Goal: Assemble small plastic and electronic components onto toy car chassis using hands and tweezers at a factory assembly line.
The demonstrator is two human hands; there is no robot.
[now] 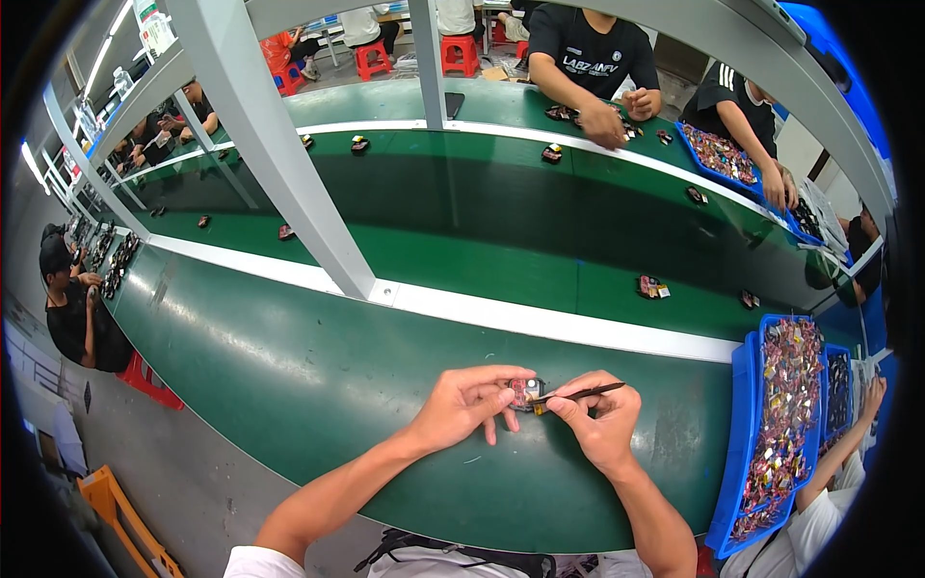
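Module (pixel 524 391) is gripped — blue bin (pixel 744 414) brims with small parts (pixel 785 405).

Place: I work in a factory workshop, on an assembly line.
Belt: a long green belt (pixel 434 183) crosses my 12 o'clock, small electronic units (pixel 652 287) scattered along it.
Bench: my green worktop (pixel 289 376) borders it, under grey metal framing (pixel 270 144).
Bin: blue, heaped with small parts, at 3 o'clock (pixel 740 414).
Co-workers: seated or busy at 9, 12 and 1 o'clock (pixel 593 58).
Stools: red, towards 11 o'clock (pixel 374 61).
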